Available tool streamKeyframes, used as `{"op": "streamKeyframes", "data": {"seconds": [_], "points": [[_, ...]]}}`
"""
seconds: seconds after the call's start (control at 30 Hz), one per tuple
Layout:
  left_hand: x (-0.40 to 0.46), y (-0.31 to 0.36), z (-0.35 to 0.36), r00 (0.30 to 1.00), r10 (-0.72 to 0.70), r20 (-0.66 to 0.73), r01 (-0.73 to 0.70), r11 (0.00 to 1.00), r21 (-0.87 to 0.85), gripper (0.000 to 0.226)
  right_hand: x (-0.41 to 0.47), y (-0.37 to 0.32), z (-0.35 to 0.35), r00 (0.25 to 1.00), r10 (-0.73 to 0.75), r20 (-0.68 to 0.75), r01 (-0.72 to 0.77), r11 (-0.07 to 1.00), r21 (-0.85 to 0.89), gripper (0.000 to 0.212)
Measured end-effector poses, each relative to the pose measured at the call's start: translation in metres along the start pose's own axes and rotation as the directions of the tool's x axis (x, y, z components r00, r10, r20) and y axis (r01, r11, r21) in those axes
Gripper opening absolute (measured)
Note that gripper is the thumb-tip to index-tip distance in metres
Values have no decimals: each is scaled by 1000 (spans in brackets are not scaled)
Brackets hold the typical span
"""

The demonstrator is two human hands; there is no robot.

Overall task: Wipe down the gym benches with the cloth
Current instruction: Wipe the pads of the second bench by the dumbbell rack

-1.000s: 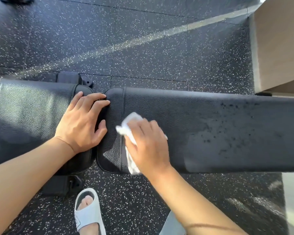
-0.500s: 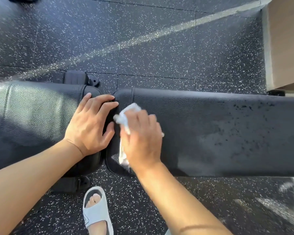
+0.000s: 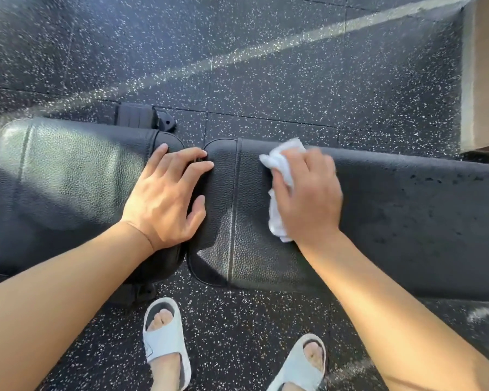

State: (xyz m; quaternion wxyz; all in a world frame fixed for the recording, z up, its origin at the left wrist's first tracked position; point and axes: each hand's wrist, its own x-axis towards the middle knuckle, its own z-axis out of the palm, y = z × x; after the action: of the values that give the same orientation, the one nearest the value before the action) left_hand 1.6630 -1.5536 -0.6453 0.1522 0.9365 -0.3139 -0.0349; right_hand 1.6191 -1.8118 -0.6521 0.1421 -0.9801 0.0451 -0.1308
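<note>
A black padded gym bench runs across the view in two parts, a seat pad (image 3: 68,187) on the left and a long back pad (image 3: 407,221) on the right. Dark wet specks dot the back pad's right part. My left hand (image 3: 167,198) rests flat with spread fingers on the seat pad's right end, at the gap between the pads. My right hand (image 3: 308,193) presses a crumpled white cloth (image 3: 280,165) onto the back pad near its far edge. Most of the cloth is hidden under the palm.
The floor (image 3: 237,66) is black speckled rubber. A black bench bracket (image 3: 141,117) sticks out behind the seat pad. A tan wall or box (image 3: 486,74) stands at the right. My feet in pale slides (image 3: 164,342) stand just in front of the bench.
My right hand has slid the cloth to the right and toward the far edge of the back pad. The left hand has stayed on the seat pad's end.
</note>
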Motion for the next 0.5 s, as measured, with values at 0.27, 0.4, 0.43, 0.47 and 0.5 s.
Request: {"op": "streamKeyframes", "data": {"seconds": [0.27, 0.4, 0.43, 0.47, 0.5], "points": [[1, 4, -2, 1000, -3, 15, 3, 1000, 1, 60, 0, -68, 13, 1000, 3, -3, -3, 999, 46, 29], [-1, 6, -5, 999, -14, 31, 14, 1000, 6, 59, -115, -36, -30, 943, -306, 134, 292, 950, 111, 34], [-1, 6, -5, 999, -16, 31, 16, 1000, 10, 59, -126, -17, -39, 919, -360, 160, 346, 932, 108, 36], [-1, 7, -5, 999, -17, 33, 16, 1000, 11, 59, -126, 5, -45, 911, -374, 172, 363, 927, 96, 35], [-1, 7, -5, 999, -18, 38, 17, 1000, 10, 59, -118, 27, -47, 921, -341, 187, 331, 940, 86, 32]]}}
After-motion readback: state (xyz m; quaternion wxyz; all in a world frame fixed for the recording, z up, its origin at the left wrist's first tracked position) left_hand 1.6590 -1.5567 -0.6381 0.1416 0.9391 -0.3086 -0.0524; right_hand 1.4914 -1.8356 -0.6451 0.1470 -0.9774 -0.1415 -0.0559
